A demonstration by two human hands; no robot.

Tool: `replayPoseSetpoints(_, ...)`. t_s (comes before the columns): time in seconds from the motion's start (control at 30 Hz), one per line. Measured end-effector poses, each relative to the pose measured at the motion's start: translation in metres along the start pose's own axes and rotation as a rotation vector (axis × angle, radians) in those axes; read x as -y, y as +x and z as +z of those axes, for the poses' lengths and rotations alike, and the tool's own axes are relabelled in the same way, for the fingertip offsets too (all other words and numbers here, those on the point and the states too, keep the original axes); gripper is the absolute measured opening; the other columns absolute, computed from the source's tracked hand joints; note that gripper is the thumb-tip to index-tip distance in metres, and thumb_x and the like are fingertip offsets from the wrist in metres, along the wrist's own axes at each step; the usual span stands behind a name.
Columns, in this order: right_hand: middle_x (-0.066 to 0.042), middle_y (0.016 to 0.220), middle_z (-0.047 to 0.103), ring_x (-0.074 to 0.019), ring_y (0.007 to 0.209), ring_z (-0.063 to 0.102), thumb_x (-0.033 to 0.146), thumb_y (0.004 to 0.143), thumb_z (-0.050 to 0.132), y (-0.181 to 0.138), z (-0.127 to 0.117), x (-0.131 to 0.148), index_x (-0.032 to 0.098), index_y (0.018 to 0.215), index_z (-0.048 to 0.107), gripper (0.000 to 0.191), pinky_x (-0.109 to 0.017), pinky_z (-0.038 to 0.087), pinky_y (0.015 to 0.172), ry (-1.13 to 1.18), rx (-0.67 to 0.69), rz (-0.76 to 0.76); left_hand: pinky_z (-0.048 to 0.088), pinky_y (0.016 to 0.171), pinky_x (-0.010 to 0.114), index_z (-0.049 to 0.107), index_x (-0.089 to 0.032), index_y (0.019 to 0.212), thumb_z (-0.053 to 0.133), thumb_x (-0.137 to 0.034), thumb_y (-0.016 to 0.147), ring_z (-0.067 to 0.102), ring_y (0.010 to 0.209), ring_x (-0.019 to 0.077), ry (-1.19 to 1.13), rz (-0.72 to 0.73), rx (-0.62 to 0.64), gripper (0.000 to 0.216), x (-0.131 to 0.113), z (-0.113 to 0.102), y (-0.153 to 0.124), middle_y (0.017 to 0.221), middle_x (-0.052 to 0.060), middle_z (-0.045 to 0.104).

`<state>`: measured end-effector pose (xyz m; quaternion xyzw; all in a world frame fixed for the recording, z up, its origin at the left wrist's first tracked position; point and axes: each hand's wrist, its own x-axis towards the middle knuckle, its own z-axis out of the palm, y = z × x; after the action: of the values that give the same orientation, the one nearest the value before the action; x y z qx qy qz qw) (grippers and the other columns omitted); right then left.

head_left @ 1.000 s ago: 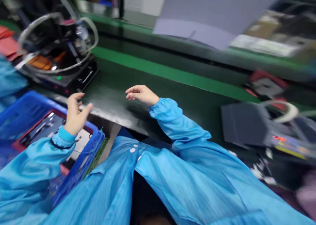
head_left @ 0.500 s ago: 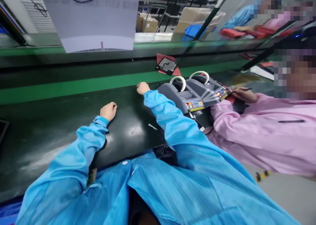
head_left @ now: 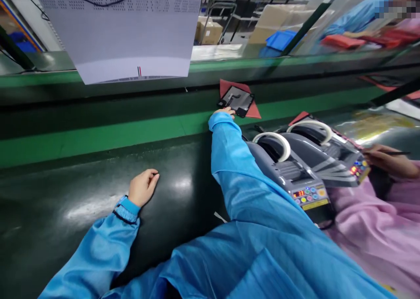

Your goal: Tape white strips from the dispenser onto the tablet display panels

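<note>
My right hand (head_left: 225, 112) is stretched far out over the green conveyor belt (head_left: 98, 135). Its fingertips touch the near edge of a dark flat device (head_left: 236, 100) lying on a red tray (head_left: 254, 110); most of the hand is hidden behind my blue sleeve. My left hand (head_left: 142, 186) rests on the dark glossy worktop (head_left: 49, 211) with fingers loosely curled and nothing in it.
Two grey tape dispensers (head_left: 295, 167) with white tape rolls stand to the right of my arm. A co-worker in a pink coat (head_left: 377, 220) sits at the right, a hand (head_left: 383, 159) holding a pen. A white sheet (head_left: 124, 27) hangs above the belt.
My view swung right, away from the blue crate. My right hand reached forward across the belt to the device on the red tray. My left hand settled on the worktop.
</note>
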<state>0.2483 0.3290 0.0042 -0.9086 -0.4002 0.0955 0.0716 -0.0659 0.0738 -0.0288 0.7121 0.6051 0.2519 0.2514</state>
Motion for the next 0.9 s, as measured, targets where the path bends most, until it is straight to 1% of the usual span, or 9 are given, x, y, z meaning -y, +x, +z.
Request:
replayPoseSetpoints(0.1,-0.026,0.145,0.034,-0.031,0.136,0.025,0.004,0.096,0.019,-0.012,0.0,0.007,-0.001,0.139,0.048,0.052,-0.05,0.026,0.107,-0.013,-0.016,-0.044,0.044,0.06,0.026,0.068,-0.018,0.095,0.047,-0.038,0.086,0.057,0.055,0.0151,-0.038,-0.012,0.004,0.031,-0.001,-0.001,0.0,0.069,0.003,0.066)
replayPoseSetpoints(0.23,-0.023,0.148,0.037,-0.0331,0.14,0.025,0.003,0.093,0.025,-0.052,-0.003,0.014,-0.002,0.138,0.05,0.052,-0.05,0.025,0.11,-0.067,-0.025,-0.243,0.044,0.062,0.024,0.066,-0.019,0.09,0.056,-0.033,0.082,0.056,0.058,0.0129,-0.18,-0.055,-0.033,0.019,-0.001,-0.003,0.003,0.068,0.0,0.065)
replayPoseSetpoints(0.4,-0.022,0.145,0.044,-0.0327,0.135,0.034,0.004,0.09,0.024,-0.128,-0.012,0.01,-0.002,0.132,0.056,0.053,-0.052,0.026,0.11,-0.067,-0.114,-0.533,0.046,0.057,0.02,0.056,-0.016,0.097,0.057,-0.016,0.086,0.056,0.054,0.0083,-0.683,-0.391,-0.039,0.011,-0.02,-0.007,0.022,0.076,-0.001,0.064)
replayPoseSetpoints(0.47,-0.022,0.144,0.046,-0.0328,0.134,0.037,0.004,0.088,0.026,-0.167,-0.013,0.004,-0.001,0.129,0.058,0.052,-0.054,0.027,0.11,-0.047,-0.134,-0.662,0.051,0.065,0.022,0.053,-0.015,0.101,0.058,-0.02,0.091,0.063,0.062,0.0096,-0.931,-0.483,-0.018,0.012,-0.035,-0.007,0.036,0.084,0.002,0.066)
replayPoseSetpoints(0.6,-0.021,0.137,0.054,-0.0339,0.13,0.043,0.008,0.086,0.033,-0.254,-0.008,-0.018,0.004,0.125,0.06,0.048,-0.055,0.032,0.108,0.069,-0.084,-0.902,0.055,0.077,0.031,0.059,-0.014,0.097,0.055,-0.046,0.095,0.069,0.076,0.0178,-1.325,-0.561,0.049,0.032,-0.062,-0.002,0.058,0.082,0.006,0.066)
replayPoseSetpoints(0.73,-0.016,0.131,0.06,-0.0269,0.126,0.051,0.016,0.087,0.04,-0.311,-0.001,-0.068,0.011,0.117,0.064,0.039,-0.046,0.039,0.11,0.331,0.028,-1.11,0.054,0.078,0.026,0.06,-0.011,0.073,0.051,-0.013,0.092,0.063,0.059,0.0114,-1.465,-0.548,-0.058,0.021,-0.064,0.0,0.038,0.058,0.0,0.059)
replayPoseSetpoints(0.77,-0.016,0.128,0.061,-0.0257,0.123,0.054,0.021,0.088,0.042,-0.315,0.0,-0.084,0.013,0.115,0.064,0.035,-0.044,0.041,0.109,0.435,0.018,-1.087,0.054,0.077,0.026,0.059,-0.01,0.07,0.05,-0.004,0.086,0.061,0.055,0.0105,-1.458,-0.557,-0.102,0.019,-0.06,-0.001,0.025,0.055,-0.001,0.059)
replayPoseSetpoints(0.83,-0.017,0.113,0.066,-0.0249,0.108,0.061,0.036,0.089,0.048,-0.315,0.005,-0.114,0.014,0.106,0.062,0.031,-0.044,0.048,0.1,0.646,0.013,-0.877,0.055,0.075,0.029,0.06,-0.009,0.072,0.05,0.002,0.078,0.062,0.054,0.0115,-1.439,-0.585,-0.159,0.016,-0.053,-0.002,-0.008,0.055,-0.001,0.062)
replayPoseSetpoints(0.9,-0.013,0.086,0.068,-0.022,0.079,0.065,0.052,0.088,0.049,-0.311,0.012,-0.136,0.017,0.093,0.059,0.037,-0.042,0.055,0.079,0.807,0.215,-0.585,0.056,0.072,0.031,0.062,-0.008,0.076,0.053,0.001,0.075,0.065,0.056,0.0138,-1.426,-0.599,-0.16,0.013,-0.048,-0.003,-0.043,0.06,0.001,0.067)
